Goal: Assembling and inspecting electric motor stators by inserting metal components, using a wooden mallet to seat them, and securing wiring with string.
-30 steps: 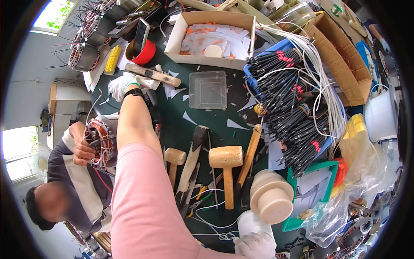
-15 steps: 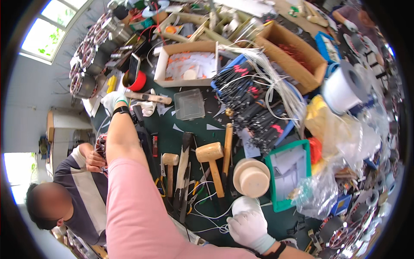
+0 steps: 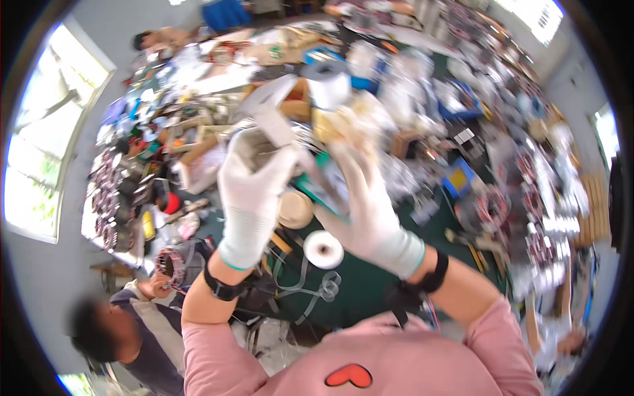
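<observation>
Pale sheet: blurred above the left grip, its lower end hidden in the fingers that hold it.
Right grip: fingers smeared; whether they hold anything cannot be told.
Grey streak: between both grips, too blurred to name.
Green tray: partly covered by the right grip.
Pale box: left of the left grip, contents blurred.
Co-worker: below and left of the left grip, head blurred.
Far person: above the grips, cut off by the top edge.
Pink shirt: below the grips, cut off by the bottom edge.
</observation>
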The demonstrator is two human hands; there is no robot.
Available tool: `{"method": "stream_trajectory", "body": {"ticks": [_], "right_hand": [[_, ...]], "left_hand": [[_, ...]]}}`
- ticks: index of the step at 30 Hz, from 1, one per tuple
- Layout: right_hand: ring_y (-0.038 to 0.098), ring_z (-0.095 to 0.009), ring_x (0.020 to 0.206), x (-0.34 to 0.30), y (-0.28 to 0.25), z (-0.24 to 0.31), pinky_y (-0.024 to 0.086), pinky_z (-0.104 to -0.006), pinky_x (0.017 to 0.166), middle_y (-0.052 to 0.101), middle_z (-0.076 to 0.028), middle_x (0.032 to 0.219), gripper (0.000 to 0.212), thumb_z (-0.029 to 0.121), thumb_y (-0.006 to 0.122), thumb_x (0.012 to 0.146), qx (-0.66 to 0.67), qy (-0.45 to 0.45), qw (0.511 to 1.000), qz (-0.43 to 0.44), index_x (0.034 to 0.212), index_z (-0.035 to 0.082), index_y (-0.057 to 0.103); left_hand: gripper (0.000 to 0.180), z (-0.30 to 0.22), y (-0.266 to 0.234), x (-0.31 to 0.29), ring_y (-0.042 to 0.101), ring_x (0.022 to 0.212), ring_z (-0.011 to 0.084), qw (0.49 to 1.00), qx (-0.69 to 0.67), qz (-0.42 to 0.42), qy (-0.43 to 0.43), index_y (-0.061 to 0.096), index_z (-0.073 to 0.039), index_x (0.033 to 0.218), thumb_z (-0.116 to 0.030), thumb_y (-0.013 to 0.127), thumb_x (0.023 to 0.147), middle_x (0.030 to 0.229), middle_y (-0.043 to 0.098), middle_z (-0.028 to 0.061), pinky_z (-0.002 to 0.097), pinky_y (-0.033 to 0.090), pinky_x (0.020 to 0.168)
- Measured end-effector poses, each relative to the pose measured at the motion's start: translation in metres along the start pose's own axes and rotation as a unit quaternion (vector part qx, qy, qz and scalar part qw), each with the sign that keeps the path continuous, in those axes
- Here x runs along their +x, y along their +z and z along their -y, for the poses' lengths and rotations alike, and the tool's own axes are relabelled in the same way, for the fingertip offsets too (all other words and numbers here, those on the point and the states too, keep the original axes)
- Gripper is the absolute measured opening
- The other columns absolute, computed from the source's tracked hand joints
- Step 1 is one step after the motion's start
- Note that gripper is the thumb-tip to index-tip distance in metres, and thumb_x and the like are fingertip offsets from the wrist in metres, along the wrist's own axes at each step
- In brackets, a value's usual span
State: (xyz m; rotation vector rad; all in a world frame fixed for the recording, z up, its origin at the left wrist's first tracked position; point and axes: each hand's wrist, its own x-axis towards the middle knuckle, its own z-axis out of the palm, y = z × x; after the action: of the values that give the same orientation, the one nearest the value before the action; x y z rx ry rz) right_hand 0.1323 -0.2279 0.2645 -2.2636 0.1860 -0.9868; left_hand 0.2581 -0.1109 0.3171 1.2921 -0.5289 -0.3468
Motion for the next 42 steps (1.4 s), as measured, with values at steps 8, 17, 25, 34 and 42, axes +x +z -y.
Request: {"method": "stream_trajectory", "body": {"ticks": [8, 17, 25, 34, 42], "right_hand": [[0.063, -0.013, 0.066, -0.079, -0.259, -0.003, 0.051, -0.0293, 0.063, 0.065, -0.009, 0.077, 0.032, 0.021, 0.061, 0.099, 0.088, 0.264, 0.956, 0.095, 0.124, 0.001, 0.064], [0.057, -0.012, 0.068, -0.232, -0.376, -0.013, 0.048, -0.0295, 0.067, 0.063, -0.009, 0.074, 0.025, 0.016, 0.061, 0.100, 0.106, 0.398, 0.899, 0.151, 0.116, -0.003, 0.064], [0.064, -0.035, 0.078, -0.286, -0.410, -0.056, 0.050, -0.0402, 0.069, 0.064, -0.011, 0.083, 0.023, 0.025, 0.074, 0.087, -0.099, 0.195, 0.960, 0.175, 0.096, 0.006, 0.066], [0.058, -0.019, 0.067, -0.297, -0.400, -0.117, 0.048, -0.0332, 0.064, 0.061, -0.012, 0.077, 0.021, 0.019, 0.071, 0.095, -0.034, 0.311, 0.940, 0.135, 0.100, 0.000, 0.063], [0.052, -0.007, 0.074, -0.356, -0.391, -0.206, 0.046, -0.0207, 0.069, 0.063, 0.002, 0.085, 0.020, 0.016, 0.065, 0.101, -0.010, 0.390, 0.919, 0.059, 0.105, -0.004, 0.066]], "left_hand": [[0.042, -0.003, 0.156, -0.083, 0.062, 0.119, 0.0236, 0.864, 0.257, 0.199, 0.384, 0.059, 0.006, 0.127, -0.001, 0.071, 0.087, 0.138, 0.060, 0.0152, 0.0340, 0.046, 0.105], [0.020, 0.060, 0.282, -0.220, 0.064, 0.080, 0.0044, 0.932, 0.110, 0.340, -0.067, 0.072, 0.002, 0.106, -0.010, 0.075, 0.090, 0.090, 0.073, 0.0019, 0.0215, 0.052, 0.073], [0.012, 0.077, 0.294, -0.289, 0.061, 0.076, 0.0086, 0.967, 0.162, 0.194, 0.025, 0.072, 0.001, 0.098, 0.000, 0.075, 0.086, 0.092, 0.071, 0.0040, 0.0220, 0.048, 0.067], [0.030, 0.120, 0.236, -0.258, 0.060, 0.087, 0.0116, 0.946, 0.323, 0.045, -0.001, 0.062, 0.002, 0.118, -0.020, 0.066, 0.097, 0.101, 0.064, 0.0076, 0.0275, 0.051, 0.085], [0.027, 0.238, 0.336, -0.378, 0.057, 0.119, 0.0304, 0.716, 0.366, 0.505, 0.312, 0.067, -0.009, 0.108, -0.017, 0.066, 0.083, 0.102, 0.066, 0.0091, 0.0432, 0.038, 0.113]]}}
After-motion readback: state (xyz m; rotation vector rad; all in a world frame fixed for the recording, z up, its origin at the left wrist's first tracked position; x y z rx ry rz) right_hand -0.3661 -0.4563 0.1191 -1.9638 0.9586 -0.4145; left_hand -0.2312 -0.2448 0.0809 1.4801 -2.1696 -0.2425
